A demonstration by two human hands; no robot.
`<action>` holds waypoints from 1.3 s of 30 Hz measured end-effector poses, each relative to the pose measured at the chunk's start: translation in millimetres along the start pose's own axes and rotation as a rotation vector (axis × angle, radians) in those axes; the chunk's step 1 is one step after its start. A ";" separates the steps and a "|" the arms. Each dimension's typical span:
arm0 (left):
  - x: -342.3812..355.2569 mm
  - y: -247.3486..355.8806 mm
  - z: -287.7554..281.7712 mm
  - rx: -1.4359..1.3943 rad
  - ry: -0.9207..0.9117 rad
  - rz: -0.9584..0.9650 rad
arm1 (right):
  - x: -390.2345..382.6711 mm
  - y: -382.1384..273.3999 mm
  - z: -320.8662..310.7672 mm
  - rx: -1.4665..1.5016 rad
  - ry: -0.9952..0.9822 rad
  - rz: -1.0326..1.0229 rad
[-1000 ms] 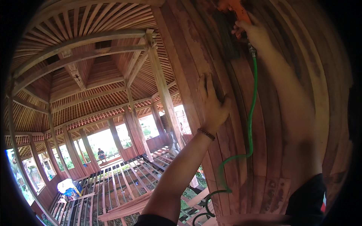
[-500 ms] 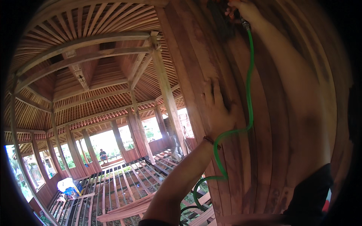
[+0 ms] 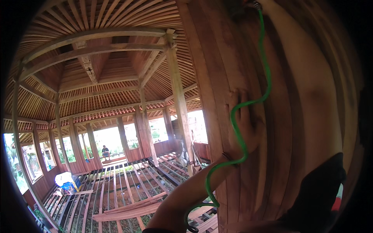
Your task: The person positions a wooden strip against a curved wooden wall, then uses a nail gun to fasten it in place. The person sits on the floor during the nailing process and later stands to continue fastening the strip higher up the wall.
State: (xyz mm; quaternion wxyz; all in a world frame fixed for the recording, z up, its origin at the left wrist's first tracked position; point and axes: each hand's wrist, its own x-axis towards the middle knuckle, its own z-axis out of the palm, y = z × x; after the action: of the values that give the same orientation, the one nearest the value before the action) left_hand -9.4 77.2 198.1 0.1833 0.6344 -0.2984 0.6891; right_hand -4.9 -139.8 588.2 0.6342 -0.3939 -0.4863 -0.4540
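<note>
Here the left hand (image 3: 243,124) lies flat on the wooden wall (image 3: 217,77) beside the green hose (image 3: 237,132); the right hand's grip cannot be told.

Wooden wall panel (image 3: 217,77): reddish-brown vertical boards, upright, filling the right half of the view, grain running top to bottom. Left hand (image 3: 243,122): laid flat against the panel, fingers spread and pointing up, a dark band at the wrist. Green hose (image 3: 237,132): thin, glossy, wavy; it hangs from the top edge near the raised right arm, crosses in front of the left hand, and curls down to the lower edge (its upper end is cut off by the frame).
</note>
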 end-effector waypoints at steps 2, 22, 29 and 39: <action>0.1 -0.4 0.2 -0.001 0.027 0.035 | 11.2 3.2 1.2 0.024 0.018 0.016; 2.9 -8.7 10.1 -0.222 -0.030 0.000 | 71.7 17.3 14.8 -0.028 -0.043 0.130; 4.9 -4.8 10.2 -0.254 0.017 0.023 | 67.5 17.2 12.3 -0.022 -0.010 0.122; 5.4 -1.6 -5.8 -0.086 -0.030 0.023 | 25.0 -9.0 2.3 -0.043 0.071 0.069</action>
State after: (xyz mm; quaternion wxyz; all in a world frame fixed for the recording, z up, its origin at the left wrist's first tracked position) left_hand -13.5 81.5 203.6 0.1977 0.6328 -0.3378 0.6681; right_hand -11.3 -145.0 613.6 0.6577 -0.4076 -0.4400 -0.4558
